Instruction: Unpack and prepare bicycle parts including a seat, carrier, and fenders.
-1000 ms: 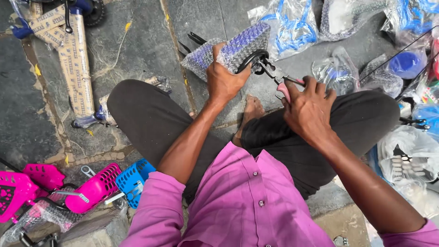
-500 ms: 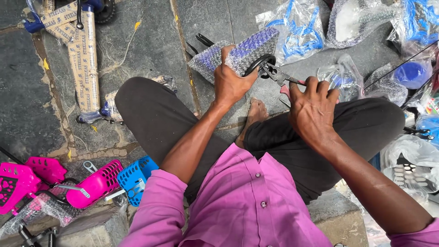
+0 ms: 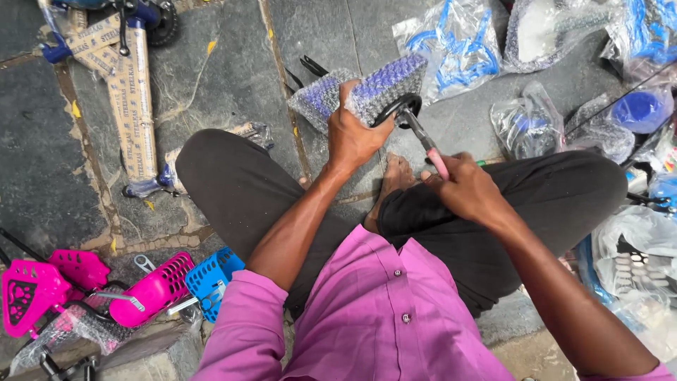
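Bubble-wrapped purple part [image 3: 367, 95], left hand [image 3: 352, 134] gripping; pink-handled tool [image 3: 423, 137].

**Floor-level bicycle assembly spot, workshop or shop yard**

Work done seated cross-legged on a rough stone-slab floor [image 3: 226, 77]; no counter in view. New children's cycle parts spread all round: blue frame piece wrapped in cardboard [image 3: 130, 92], pink plastic baskets [image 3: 151, 289], a blue basket [image 3: 211, 275], a pink seat-like part [image 3: 28, 296]. Clear plastic bags of blue parts [image 3: 458, 49] and bubble-wrapped pieces lie along the top and right edge.
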